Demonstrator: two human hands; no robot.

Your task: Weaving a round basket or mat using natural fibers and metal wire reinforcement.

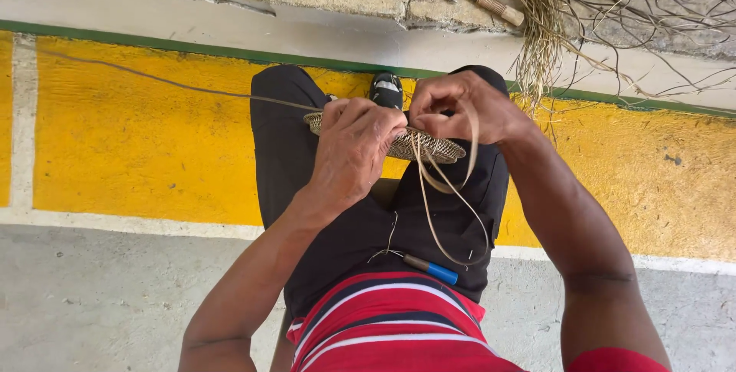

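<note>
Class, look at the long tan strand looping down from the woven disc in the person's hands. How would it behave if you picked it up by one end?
The strand would probably flop: it hangs in a slack loop from the right hand. It looks thin and flat, so likely very light. It curves without kinking, so it seems pliable rather than brittle.

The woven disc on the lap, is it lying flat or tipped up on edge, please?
Roughly flat: the woven disc shows its rim edge-on across the knees, held by the left hand.
</note>
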